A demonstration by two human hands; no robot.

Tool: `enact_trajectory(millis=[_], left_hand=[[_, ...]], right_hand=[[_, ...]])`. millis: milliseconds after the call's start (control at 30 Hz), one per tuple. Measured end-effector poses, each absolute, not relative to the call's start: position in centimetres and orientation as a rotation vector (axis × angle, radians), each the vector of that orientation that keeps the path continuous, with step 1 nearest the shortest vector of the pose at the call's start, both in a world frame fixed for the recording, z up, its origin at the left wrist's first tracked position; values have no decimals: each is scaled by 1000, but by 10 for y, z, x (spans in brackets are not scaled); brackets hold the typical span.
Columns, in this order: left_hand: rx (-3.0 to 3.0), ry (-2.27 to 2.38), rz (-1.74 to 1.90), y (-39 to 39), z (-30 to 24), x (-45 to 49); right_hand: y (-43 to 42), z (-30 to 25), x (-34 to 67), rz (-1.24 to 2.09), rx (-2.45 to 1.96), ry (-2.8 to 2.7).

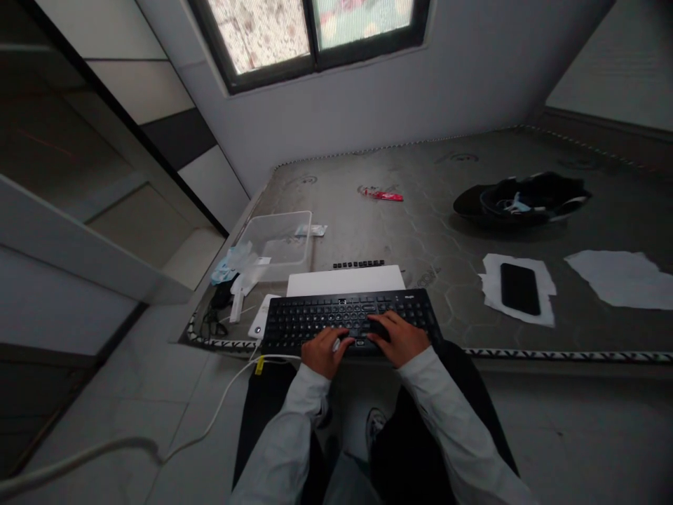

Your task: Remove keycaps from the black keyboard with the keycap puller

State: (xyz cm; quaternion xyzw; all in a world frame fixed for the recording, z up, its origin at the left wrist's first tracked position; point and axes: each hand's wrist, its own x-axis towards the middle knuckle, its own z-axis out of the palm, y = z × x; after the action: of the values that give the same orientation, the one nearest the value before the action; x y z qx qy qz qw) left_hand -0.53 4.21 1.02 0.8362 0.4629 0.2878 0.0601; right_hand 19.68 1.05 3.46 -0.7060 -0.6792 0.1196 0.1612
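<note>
Left hand (322,352) and right hand (404,340) both rest at the near side of a black keyboard (310,319), which lies along the front edge of a grey mattress (420,238). Fingers curl in toward thumbs on each; a small pale thing shows at the left fingertips and something dark at the right, but whether either hand grips it cannot be told.

Quilted in a hexagon-like pattern, the mattress is trimmed with black-and-white piping. Just behind the keyboard lie a flat white object (345,279) and a row of small black keycaps (359,264). A clear plastic bin (276,261) stands to the left, a red packet (388,196) farther back. Rightward sit a black cap (476,202) and a dark phone (520,289) on white paper (492,270).

Beyond are a pale wall (378,102) and a dark-framed window (315,62); light tiles cover the floor (131,414), crossed by a white cable (213,421).
</note>
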Motion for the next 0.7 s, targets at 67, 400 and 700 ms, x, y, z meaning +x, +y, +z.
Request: enact_trajectory(millis=[67,400,700], left_hand=[[2539,1407,869,41,11,-4],[2469,1329,942,46,12,-7],[2395,1315,959,49,19,-8]], right_hand=[[11,33,197,334,-2011,-1949],[10,35,200,308,-1946,-1971],[18,29,205,390,-1923,-1952]])
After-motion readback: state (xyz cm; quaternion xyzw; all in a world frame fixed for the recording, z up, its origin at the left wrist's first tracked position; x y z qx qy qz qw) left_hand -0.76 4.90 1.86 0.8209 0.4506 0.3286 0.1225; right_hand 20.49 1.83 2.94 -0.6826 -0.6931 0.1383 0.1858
